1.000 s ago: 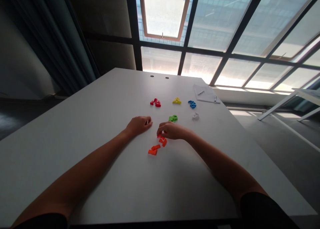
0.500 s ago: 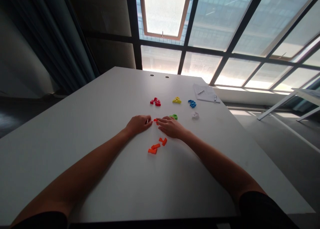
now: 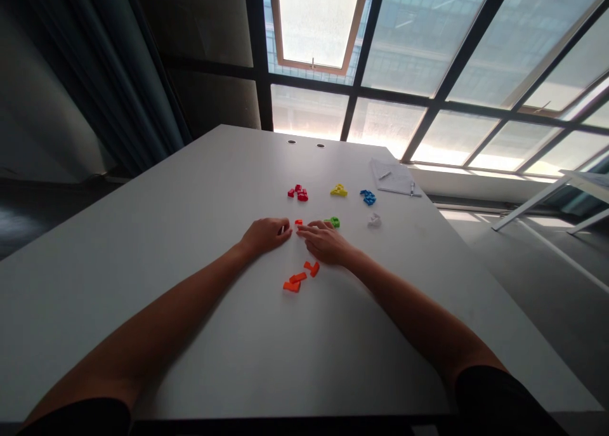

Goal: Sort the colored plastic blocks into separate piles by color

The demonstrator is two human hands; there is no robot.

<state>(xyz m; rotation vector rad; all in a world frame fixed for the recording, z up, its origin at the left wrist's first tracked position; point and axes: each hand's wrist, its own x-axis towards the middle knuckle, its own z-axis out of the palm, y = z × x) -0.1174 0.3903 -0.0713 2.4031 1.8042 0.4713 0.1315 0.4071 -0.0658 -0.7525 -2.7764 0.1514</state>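
Observation:
My left hand [image 3: 267,234] rests on the table with its fingers curled in; whatever they may hold is hidden. Just to its right lies a small bright red-orange plastic piece [image 3: 298,223]. My right hand [image 3: 324,240] is palm down, fingers stretched out, with the fingertips beside that piece; whether they touch it I cannot tell. Behind the right hand a green piece [image 3: 335,222] shows in part. Nearer to me are several orange plastic pieces [image 3: 297,277], some leaning against each other.
On the white table [image 3: 214,353], farther off, are small groups of red pieces [image 3: 301,194], yellow pieces [image 3: 339,191] and blue pieces [image 3: 368,197]. A whitish clump [image 3: 374,220] lies to the right. Paper sheets [image 3: 394,177] with pens are near the right edge.
The red-orange piece shows more clearly between my hands, and my right fingertips sit slightly nearer to me relative to it. My left hand stays nearly still. The view has shifted slightly.

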